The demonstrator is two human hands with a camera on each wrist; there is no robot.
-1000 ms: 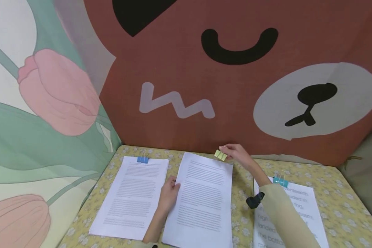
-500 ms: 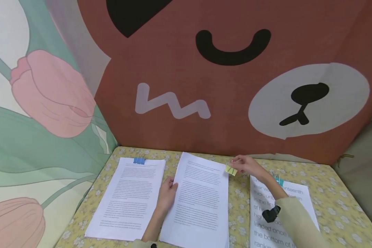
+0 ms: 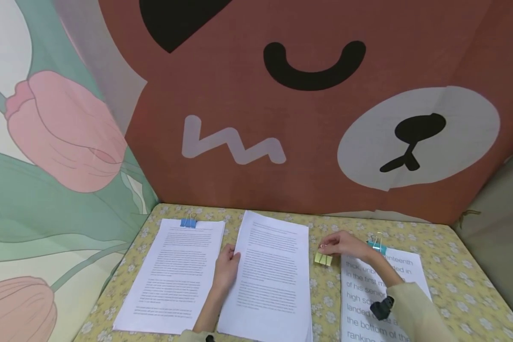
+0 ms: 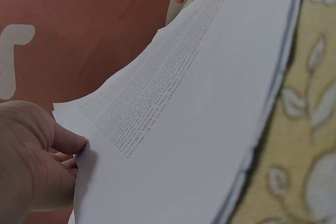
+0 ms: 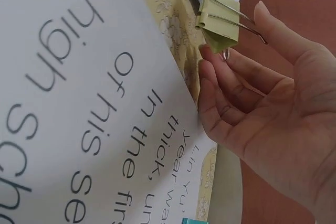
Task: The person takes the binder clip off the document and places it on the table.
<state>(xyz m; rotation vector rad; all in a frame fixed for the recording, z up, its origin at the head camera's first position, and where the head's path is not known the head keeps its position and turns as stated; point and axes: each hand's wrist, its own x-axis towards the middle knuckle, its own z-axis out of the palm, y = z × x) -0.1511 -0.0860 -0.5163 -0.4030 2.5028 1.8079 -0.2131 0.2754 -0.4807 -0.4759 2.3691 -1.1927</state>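
The right hand (image 3: 346, 244) pinches the wire handles of a pale yellow metal binder clip (image 3: 323, 259) between thumb and fingers; the clip is over the gap between the middle and right stacks, apart from both. In the right wrist view, the thumb lies along one silver handle, with the fingers curled at the opposite one.

The left hand (image 3: 225, 270) grips the left edge of the middle stack of white printed sheets (image 3: 269, 285), its thumb on the top page. This stack bears small grey lines of text.

To its left lies another stack of white printed sheets (image 3: 166, 280), a blue binder clip (image 3: 188, 223) on its top edge. To its right is a large-print stack of white paper (image 3: 355, 294) with a teal binder clip (image 3: 376, 247) at the top, partly under the right forearm. All three stacks are on a counter covered in yellow flowered cloth (image 3: 326, 313). Behind stands a brown backdrop with a bear face (image 3: 316, 185).
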